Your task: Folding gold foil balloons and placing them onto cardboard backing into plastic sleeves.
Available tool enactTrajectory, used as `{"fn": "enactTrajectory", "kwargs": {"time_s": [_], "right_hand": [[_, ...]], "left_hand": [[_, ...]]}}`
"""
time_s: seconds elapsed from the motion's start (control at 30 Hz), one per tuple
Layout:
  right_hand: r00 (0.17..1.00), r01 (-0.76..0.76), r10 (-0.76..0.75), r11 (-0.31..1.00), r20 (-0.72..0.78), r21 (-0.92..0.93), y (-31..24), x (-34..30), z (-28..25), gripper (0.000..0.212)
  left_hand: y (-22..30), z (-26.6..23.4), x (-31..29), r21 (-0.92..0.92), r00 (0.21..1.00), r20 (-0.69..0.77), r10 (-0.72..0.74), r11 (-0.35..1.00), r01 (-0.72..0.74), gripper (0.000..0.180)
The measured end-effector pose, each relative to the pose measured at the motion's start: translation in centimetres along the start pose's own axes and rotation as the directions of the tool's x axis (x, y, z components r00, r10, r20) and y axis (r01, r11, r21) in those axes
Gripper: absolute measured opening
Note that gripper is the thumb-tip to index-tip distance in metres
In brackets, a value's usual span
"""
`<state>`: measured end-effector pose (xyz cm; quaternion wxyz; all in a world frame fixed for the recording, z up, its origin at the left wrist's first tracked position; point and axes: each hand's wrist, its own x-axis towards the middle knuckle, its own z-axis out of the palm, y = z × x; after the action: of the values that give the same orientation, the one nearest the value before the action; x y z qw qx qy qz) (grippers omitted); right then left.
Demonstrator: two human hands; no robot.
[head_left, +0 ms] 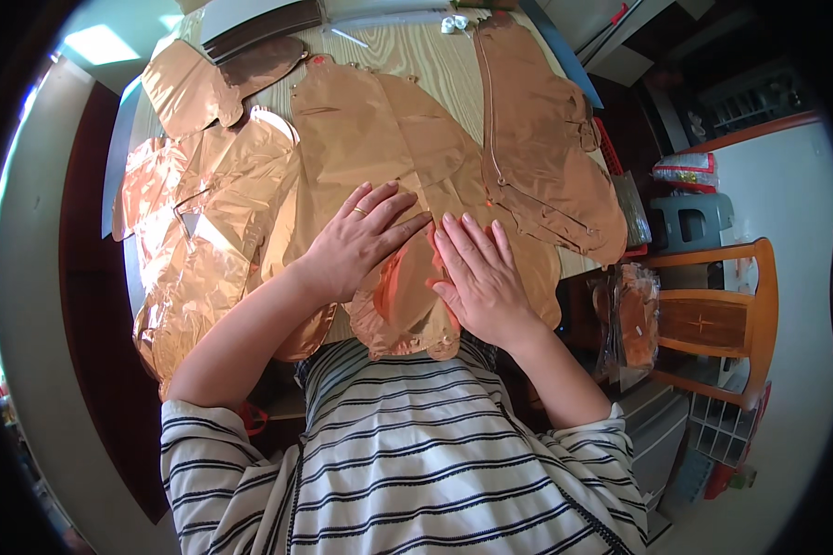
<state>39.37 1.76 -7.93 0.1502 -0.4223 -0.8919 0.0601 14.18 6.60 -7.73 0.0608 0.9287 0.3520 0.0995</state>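
Both hands lie flat on a deflated rose-gold foil balloon point(403, 305) at the near edge of a wooden table point(416, 55). The left hand point(356, 242) is spread, palm down, its fingers pointing to the right, with a ring on one finger. The right hand point(481, 277) is also open and flat, its fingers held close together and pointing to the far edge of the table. The fingertips of the two hands almost meet over the balloon; neither hand pinches anything.

The table has a light wood grain and is nearly covered with more flat foil balloons of the same copper colour. A long one point(537, 139) lies along the right edge, a crumpled pile point(194, 240) lies at the left edge, and one more piece point(190, 88) is at the far left corner. Small white objects point(453, 23) stand at the far edge.

To the right of the table there is a wooden chair point(722, 314) with a clear bag of foil pieces point(634, 319) hanging near it, and a grey plastic stool point(694, 220) behind. The person wears a striped shirt point(407, 472). The floor is pale, and light falls on it at the left.
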Motion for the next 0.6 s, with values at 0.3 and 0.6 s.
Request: {"fn": "enactTrajectory", "kwargs": {"time_s": [0.3,0.6], "right_hand": [[0.997,-0.015,0.022,0.997,0.080,-0.077,-0.44,0.02,-0.23,0.083],[0.987,-0.036,0.051,0.994,0.154,-0.102,-0.72,-0.05,-0.46,0.088]], "left_hand": [[-0.11,-0.08,0.06,0.004,0.999,0.036,-0.008,1.000,0.008,0.090],[-0.65,-0.07,0.25,-0.273,0.997,-0.076,-0.024,0.962,0.003,0.069]]}}
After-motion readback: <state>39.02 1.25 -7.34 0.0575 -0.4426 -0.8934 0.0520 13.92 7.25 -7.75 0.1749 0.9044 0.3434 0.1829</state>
